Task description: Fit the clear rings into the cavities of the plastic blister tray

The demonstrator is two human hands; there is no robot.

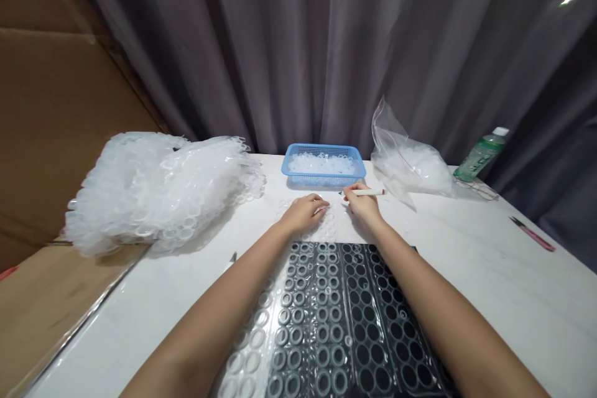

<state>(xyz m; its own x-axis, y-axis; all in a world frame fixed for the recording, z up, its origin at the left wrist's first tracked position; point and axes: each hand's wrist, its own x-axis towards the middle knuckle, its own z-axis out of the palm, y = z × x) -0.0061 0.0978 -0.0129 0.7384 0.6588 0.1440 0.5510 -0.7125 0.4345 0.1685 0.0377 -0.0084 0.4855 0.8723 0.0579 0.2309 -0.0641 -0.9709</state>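
My left hand lies palm down on the far end of a clear plastic strip of round cells, its fingers stretched out. Just to the right, my right hand is closed around a slim pen-like tool with a white handle and brownish end. Its dark, thin tip points left, towards my left hand; the tip is too small to make out exactly. Below both hands, a black sheet lies under the clear strips. Grey rings fill the cells of its left columns, while cells farther right show black.
A blue basket of small translucent pieces stands beyond my hands. A heap of clear plastic strips is on the left, beside cardboard. On the right are a clear bag, a green bottle and a pink-handled tool.
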